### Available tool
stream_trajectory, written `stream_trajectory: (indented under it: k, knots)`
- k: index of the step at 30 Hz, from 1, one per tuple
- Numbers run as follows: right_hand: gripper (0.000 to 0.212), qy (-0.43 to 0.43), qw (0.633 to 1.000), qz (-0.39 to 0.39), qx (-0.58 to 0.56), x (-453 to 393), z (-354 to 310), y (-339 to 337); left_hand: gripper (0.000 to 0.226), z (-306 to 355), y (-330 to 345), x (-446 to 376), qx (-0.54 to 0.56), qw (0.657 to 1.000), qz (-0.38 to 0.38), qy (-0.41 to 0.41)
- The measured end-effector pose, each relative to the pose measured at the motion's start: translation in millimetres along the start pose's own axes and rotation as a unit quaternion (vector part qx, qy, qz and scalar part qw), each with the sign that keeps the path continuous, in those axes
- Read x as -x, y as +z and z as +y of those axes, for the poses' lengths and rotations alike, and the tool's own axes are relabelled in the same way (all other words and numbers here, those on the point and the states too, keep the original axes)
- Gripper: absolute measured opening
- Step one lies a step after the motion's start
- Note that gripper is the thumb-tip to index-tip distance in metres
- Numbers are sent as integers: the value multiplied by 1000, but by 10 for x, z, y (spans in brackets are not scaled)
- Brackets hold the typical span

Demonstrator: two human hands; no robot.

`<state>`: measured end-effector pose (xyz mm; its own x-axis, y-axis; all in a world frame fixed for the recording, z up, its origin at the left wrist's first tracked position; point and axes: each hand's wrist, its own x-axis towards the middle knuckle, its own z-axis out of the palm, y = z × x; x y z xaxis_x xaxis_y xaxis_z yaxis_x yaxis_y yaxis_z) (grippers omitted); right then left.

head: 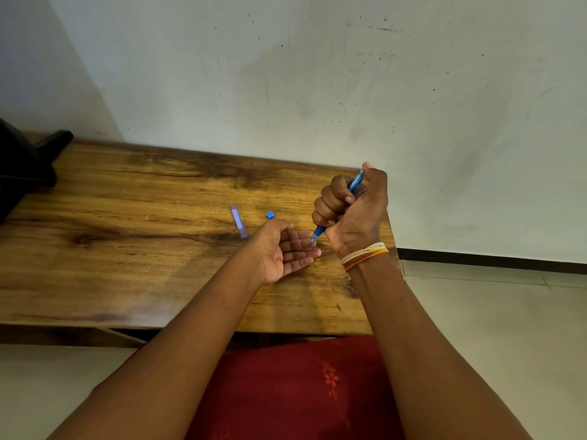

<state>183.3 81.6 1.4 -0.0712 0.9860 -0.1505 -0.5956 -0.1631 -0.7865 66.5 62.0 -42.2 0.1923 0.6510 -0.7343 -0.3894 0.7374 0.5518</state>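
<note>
My right hand (351, 206) grips a blue pen (355, 183) in a fist, thumb on its top end, tip pointing down and to the left. The pen's tip (313, 239) touches the fingers of my left hand (282, 250), which lies palm up with straight fingers just above the wooden table (127, 236). A clear, bluish pen cap or sleeve (238, 221) lies on the table left of my hands. A small blue piece (270, 215) sits on the wood just behind my left hand.
The table stands against a pale wall (317, 74), its right edge close to my right wrist. A black object (28, 166) sits at the table's far left. Pale floor tiles (492, 312) lie to the right. Red cloth (286, 392) covers my lap below the table's front edge.
</note>
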Motion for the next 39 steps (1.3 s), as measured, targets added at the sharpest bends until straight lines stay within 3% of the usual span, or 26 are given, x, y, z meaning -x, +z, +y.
stream_trajectory:
  k: [30,39]
  knots:
    - [60,5,1000,6,-23,-7,3,-19,41,-20,20,-14,8,1000,6,0]
    - [60,18,996,30,-79,-25,-2,-80,39,-13,17,3,8,1000,3,-4]
